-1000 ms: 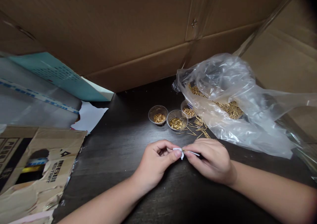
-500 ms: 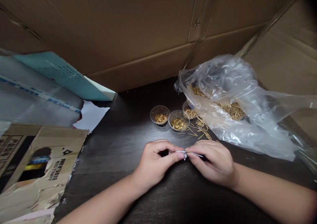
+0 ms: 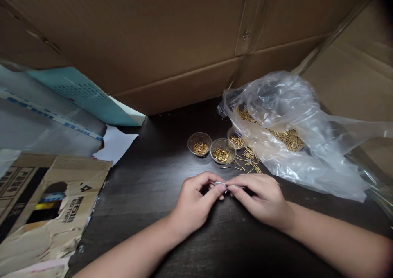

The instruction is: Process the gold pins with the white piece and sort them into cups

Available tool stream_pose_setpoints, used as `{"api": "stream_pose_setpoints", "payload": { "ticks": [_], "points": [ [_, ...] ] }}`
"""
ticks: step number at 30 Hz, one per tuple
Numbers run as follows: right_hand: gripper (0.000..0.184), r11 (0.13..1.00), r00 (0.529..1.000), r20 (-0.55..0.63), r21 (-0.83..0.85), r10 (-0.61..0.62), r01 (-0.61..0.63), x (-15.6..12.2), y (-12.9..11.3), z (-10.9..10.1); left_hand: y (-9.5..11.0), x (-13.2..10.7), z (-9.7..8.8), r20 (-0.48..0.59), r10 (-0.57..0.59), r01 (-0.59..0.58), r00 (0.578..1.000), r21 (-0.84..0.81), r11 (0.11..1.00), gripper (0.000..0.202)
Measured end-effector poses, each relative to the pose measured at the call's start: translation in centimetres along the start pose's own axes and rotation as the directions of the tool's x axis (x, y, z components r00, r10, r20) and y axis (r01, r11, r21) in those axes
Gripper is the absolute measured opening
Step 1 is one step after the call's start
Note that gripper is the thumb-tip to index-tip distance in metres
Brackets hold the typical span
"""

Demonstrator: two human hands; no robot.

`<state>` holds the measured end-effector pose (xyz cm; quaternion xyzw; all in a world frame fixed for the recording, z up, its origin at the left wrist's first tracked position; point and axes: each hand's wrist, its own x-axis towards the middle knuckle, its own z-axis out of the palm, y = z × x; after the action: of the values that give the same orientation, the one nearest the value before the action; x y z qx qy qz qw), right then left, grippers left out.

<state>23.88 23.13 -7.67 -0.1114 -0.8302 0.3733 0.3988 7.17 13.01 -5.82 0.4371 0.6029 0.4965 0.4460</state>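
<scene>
My left hand [image 3: 196, 198] and my right hand [image 3: 260, 198] meet over the dark table [image 3: 147, 204], fingertips pinched together. Between them they hold a thin gold pin with a small white strip [image 3: 226, 184] on it. Just beyond the hands stand three small clear cups [image 3: 222, 150] holding gold pieces. Loose gold pins [image 3: 245, 161] lie scattered to the right of the cups. A crumpled clear plastic bag [image 3: 294, 130] with many more gold pins lies at the right.
Tall brown cardboard walls [image 3: 172, 44] close off the back and right. A torn printed cardboard box [image 3: 46, 200] sits at the left front. A teal sheet [image 3: 82, 96] and white paper [image 3: 115, 143] lie at the back left.
Both hands stay pinched on the pin and strip. The white strip shows less now, turned flatter between the fingertips. The view has shifted slightly.
</scene>
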Motion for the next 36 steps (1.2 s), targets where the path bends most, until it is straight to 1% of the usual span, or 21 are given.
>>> {"api": "stream_pose_setpoints", "payload": {
  "ticks": [3, 7, 10, 13, 15, 18, 21, 25, 31, 36],
  "points": [
    [0.014, 1.0, 1.0, 0.005, 0.017, 0.015, -0.015, 0.1, 0.2, 0.0, 0.0, 0.1, -0.1, -0.01, -0.041, 0.041, 0.999, -0.02, 0.999, 0.017],
    [0.019, 1.0, 1.0, 0.0, -0.006, 0.023, -0.023, 0.2, 0.4, -0.1, -0.1, 0.3, -0.2, -0.031, -0.003, 0.003, 1.0, -0.011, 1.0, 0.017],
    [0.017, 0.999, 0.999, 0.005, -0.028, 0.036, -0.035, 0.0, 0.6, -0.1, -0.3, 0.4, -0.4, -0.023, 0.01, -0.01, 1.0, -0.003, 1.0, 0.017],
    [0.017, 0.994, 0.996, -0.02, -0.064, 0.083, -0.084, -0.3, 0.8, 0.0, -0.5, 0.5, -0.5, -0.01, 0.016, -0.016, 1.0, 0.021, 1.0, 0.016],
    [0.014, 0.991, 0.994, -0.025, -0.081, 0.104, -0.106, -0.4, 0.9, -0.1, -0.6, 0.5, -0.6, -0.013, 0.043, -0.042, 0.999, 0.052, 0.998, 0.015],
    [0.007, 0.993, 0.996, 0.003, -0.075, 0.089, -0.089, -0.2, 0.9, -0.1, -0.5, 0.5, -0.7, -0.008, 0.116, -0.114, 0.993, 0.126, 0.985, 0.013],
    [0.007, 0.995, 0.996, 0.033, -0.057, 0.085, -0.083, 0.0, 0.9, -0.2, -0.5, 0.5, -0.7, 0.008, 0.179, -0.177, 0.984, 0.204, 0.963, 0.013],
    [0.008, 0.991, 0.992, 0.039, -0.051, 0.122, -0.12, 0.0, 1.0, -0.3, -0.6, 0.6, -0.9, -0.006, 0.246, -0.234, 0.969, 0.284, 0.93, 0.01],
    [0.007, 0.99, 0.991, 0.047, -0.065, 0.125, -0.122, -0.1, 1.0, -0.3, -0.7, 0.6, -1.0, -0.025, 0.305, -0.281, 0.952, 0.321, 0.904, 0.006],
    [0.007, 0.987, 0.989, 0.053, -0.094, 0.136, -0.13, 0.0, 0.9, -0.4, -0.6, 0.5, -1.0, -0.058, 0.315, -0.277, 0.947, 0.344, 0.897, 0.004]
  ]
}}
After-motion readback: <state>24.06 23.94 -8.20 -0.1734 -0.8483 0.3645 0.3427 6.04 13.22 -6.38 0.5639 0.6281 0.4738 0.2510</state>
